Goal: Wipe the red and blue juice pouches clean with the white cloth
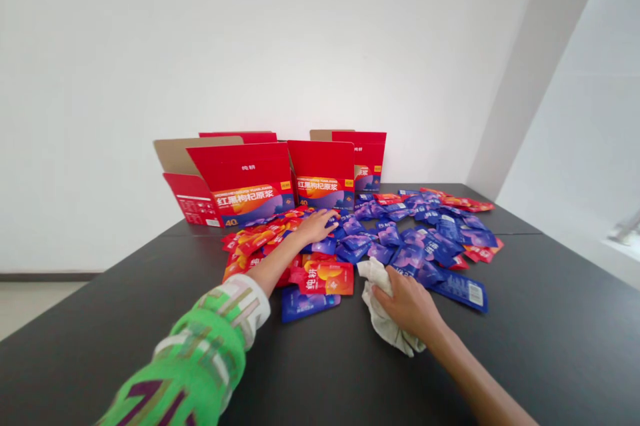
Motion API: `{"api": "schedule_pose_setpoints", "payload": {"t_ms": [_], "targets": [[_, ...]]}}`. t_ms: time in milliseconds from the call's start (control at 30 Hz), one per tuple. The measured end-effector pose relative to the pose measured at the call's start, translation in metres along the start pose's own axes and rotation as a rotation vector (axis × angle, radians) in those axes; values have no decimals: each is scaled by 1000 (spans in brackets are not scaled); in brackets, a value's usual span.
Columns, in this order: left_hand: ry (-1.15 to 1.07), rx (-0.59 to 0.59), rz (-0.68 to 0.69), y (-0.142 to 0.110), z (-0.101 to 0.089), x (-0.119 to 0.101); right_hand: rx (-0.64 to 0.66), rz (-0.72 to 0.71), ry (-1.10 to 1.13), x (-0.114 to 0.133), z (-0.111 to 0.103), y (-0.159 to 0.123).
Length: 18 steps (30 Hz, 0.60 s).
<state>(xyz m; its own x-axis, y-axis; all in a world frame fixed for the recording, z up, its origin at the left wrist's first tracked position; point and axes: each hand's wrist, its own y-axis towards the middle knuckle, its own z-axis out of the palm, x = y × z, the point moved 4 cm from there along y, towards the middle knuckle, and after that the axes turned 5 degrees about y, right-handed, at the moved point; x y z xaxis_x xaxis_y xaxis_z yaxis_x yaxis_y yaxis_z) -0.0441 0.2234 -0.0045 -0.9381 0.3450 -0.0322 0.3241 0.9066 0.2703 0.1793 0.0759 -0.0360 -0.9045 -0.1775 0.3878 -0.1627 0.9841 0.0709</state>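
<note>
Head view: we see the left hand (317,227) laid over the pouches (327,278), mid-pile, fingers loosely spread; we cannot tell whether it grips any. The right hand (411,303) is closed around a cloth (384,325), bunched, we judge, so one palm can contain it. Pouches lie loose on the table (100,333), probably within easy reach; open boxes (245,173) stand behind them.

Four boxes (250,173), one cloth (381,316) and dozens of overlapping red pouches (330,277) and blue pouches (461,289)
</note>
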Motion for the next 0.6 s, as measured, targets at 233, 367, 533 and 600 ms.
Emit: {"api": "schedule_pose_setpoints", "payload": {"t_ms": [233, 367, 533, 600], "targets": [[82, -113, -165, -19, -39, 12, 5, 4, 7, -1, 0, 1], [121, -225, -181, -41, -75, 11, 1, -19, 21, -2, 0, 1], [90, -332, 9, -102, -96, -26, -15, -42, 38, -3, 0, 1], [65, -302, 158, -133, -88, -49, -12, -37, 36, -3, 0, 1]]}}
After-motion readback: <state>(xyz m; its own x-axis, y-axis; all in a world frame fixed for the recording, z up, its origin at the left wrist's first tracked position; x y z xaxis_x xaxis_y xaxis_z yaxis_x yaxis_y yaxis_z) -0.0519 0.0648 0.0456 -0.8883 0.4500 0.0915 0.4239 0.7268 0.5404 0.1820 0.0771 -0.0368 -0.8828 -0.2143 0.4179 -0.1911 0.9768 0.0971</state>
